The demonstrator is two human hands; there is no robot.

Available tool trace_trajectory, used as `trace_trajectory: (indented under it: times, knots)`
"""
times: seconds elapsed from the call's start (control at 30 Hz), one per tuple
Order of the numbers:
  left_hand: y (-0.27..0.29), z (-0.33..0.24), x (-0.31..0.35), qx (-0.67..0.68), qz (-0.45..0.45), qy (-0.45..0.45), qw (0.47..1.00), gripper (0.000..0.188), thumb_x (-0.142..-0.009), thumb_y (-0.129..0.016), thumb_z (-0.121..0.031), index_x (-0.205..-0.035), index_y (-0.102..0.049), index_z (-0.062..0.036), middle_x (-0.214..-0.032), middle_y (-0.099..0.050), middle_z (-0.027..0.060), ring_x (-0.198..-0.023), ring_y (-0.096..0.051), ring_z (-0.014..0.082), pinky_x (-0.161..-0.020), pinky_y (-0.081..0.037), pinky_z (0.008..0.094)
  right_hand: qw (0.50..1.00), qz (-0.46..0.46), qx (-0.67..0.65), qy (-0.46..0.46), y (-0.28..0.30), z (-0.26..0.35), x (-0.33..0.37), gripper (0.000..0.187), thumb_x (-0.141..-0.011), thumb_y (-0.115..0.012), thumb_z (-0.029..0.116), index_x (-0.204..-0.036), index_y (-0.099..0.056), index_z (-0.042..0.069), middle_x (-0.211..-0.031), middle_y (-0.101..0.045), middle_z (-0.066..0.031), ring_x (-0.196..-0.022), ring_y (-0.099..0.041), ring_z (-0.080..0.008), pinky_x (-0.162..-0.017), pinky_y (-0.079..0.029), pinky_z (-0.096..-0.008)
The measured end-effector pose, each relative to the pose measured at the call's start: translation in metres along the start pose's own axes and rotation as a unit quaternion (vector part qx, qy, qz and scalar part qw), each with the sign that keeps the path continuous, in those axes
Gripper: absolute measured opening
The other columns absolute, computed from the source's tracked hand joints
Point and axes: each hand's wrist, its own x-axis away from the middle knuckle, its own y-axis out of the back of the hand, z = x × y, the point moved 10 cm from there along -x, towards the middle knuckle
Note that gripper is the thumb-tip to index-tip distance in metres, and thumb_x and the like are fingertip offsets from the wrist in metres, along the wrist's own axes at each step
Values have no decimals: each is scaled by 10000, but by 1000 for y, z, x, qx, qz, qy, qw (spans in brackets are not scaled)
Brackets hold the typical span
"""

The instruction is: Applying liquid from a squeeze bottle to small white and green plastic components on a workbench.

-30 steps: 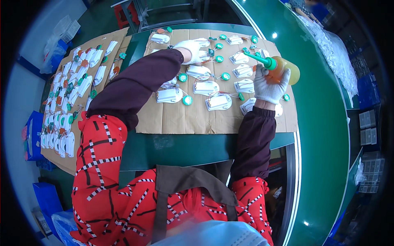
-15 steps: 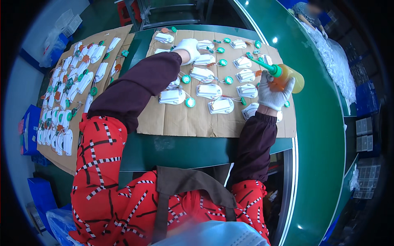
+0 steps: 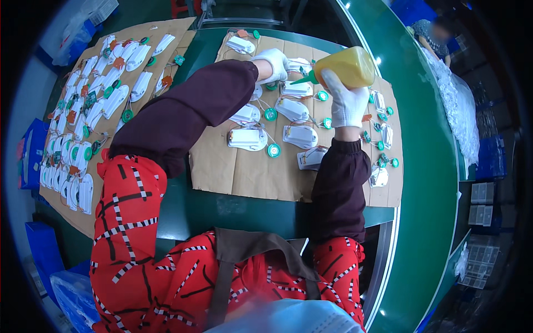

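Note:
My right hand [image 3: 348, 105], in a white glove, is wrapped round a squeeze bottle [image 3: 351, 65] of yellow liquid. The bottle lies tilted, its thin green nozzle [image 3: 303, 80] pointing left and down above the white plastic housings. My left hand [image 3: 272, 64], also gloved, is at the far part of the cardboard sheet [image 3: 250, 180]. Its fingers are curled in, and what they hold is hidden. A green round part [image 3: 272, 86] shows just below them. Near it lie a white housing [image 3: 296, 89] and another white housing [image 3: 292, 110], with wires and green discs attached.
A second cardboard sheet [image 3: 91, 222] at left carries many similar white housings with green and orange parts. A green table [image 3: 427, 183] runs along the right. Beyond it are clear plastic bags [image 3: 458, 105] and another person [image 3: 430, 41] at the far right.
My right hand has swung the bottle left and tipped it, so its nozzle now lies close to my left hand. The whole view has shifted slightly. My left hand stays over the far housings.

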Motion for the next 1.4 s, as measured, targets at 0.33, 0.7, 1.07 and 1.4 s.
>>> trace_trajectory:
  times: [0.33, 0.7, 1.07, 1.4]
  knots:
    - [7, -8, 8, -105, -22, -30, 994, 247, -656, -656, -123, -899, -659, -75, -870, -647, 94, -805, -617, 217, -736, -472, 294, 1000, -26, 5, -6, -12, -14, 7, 439, -653, -757, 94, -1017, -537, -19, -955, -616, -103, -840, -604, -164, -735, -488, -270]
    - [8, -4, 14, -96, -18, -22, 995, 211, -659, -644, -137, -860, -671, -77, -793, -653, 86, -722, -627, 186, -686, -482, 293, 998, -27, 50, 16, -17, -4, 16, 416, -662, -747, 87, -1015, -557, -23, -957, -613, -98, -830, -600, -155, -737, -486, -259]
    - [7, -1, 14, -109, -23, -27, 993, 209, -656, -650, -171, -843, -669, -82, -780, -647, 85, -730, -617, 206, -686, -471, 308, 997, -23, 72, 14, -16, -3, 18, 433, -642, -760, 118, -1005, -560, -7, -946, -623, -94, -829, -607, -157, -728, -486, -269]
    - [6, 0, 18, -106, -17, -22, 994, 202, -670, -641, -172, -845, -665, -73, -786, -648, 87, -739, -617, 211, -695, -470, 311, 1000, -23, 9, 5, -17, -3, 18, 437, -656, -750, 121, -1013, -539, -16, -947, -616, -107, -830, -605, -166, -729, -484, -267]
